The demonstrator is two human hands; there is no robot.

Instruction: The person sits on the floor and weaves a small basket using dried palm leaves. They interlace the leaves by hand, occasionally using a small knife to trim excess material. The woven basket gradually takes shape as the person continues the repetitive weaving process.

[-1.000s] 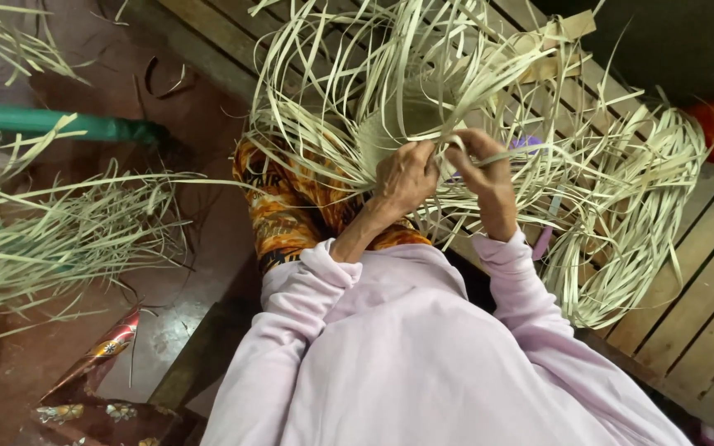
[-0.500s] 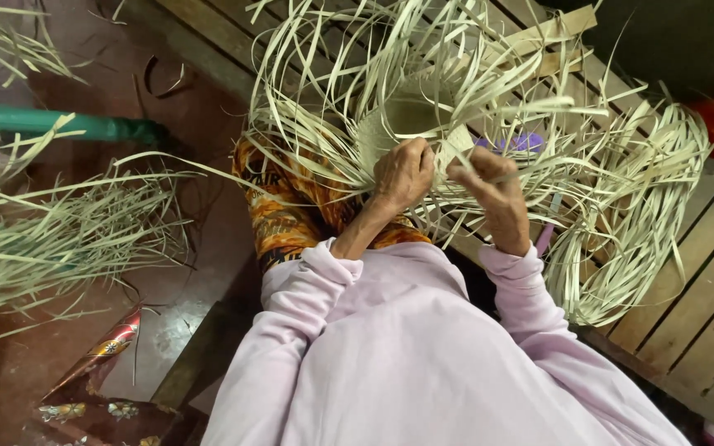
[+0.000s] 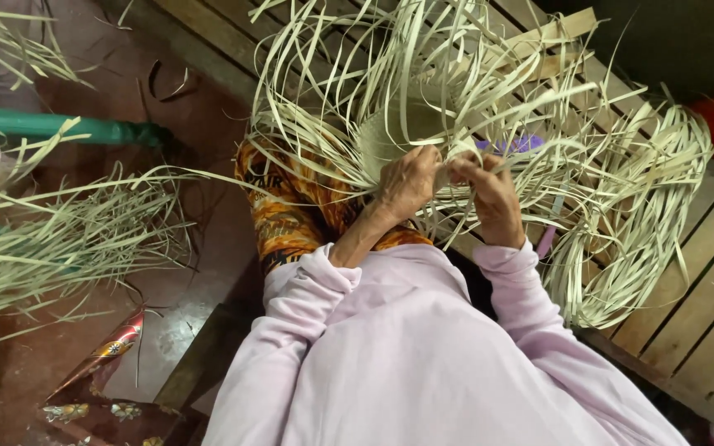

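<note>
Pale straw-coloured palm-leaf strips (image 3: 423, 91) fan out in every direction from a small, half-woven piece of flat plaiting (image 3: 398, 132) held over the person's lap, just above the wooden slatted surface (image 3: 704, 281). At 11 o'clock from the pink sleeves, the left hand (image 3: 406, 183) curls around the lower edge of the woven part, fingers closed on it. The right hand (image 3: 489, 194), just beside it at 1 o'clock, pinches a single strip between thumb and fingers. More loose strips coil in a bundle (image 3: 630, 215) at 3 o'clock, and another loose sheaf (image 3: 59, 239) lies on the dark red floor (image 3: 200, 107) at 9 o'clock, near a green pipe (image 3: 59, 125). An orange patterned cloth (image 3: 291, 215) covers the knee beneath the work.

The strips look light, thin and springy: they bend easily but would likely crease or split if folded sharply, and free ends will flick away. Holding seems best close to the woven edge, where the plaiting is firm.
</note>
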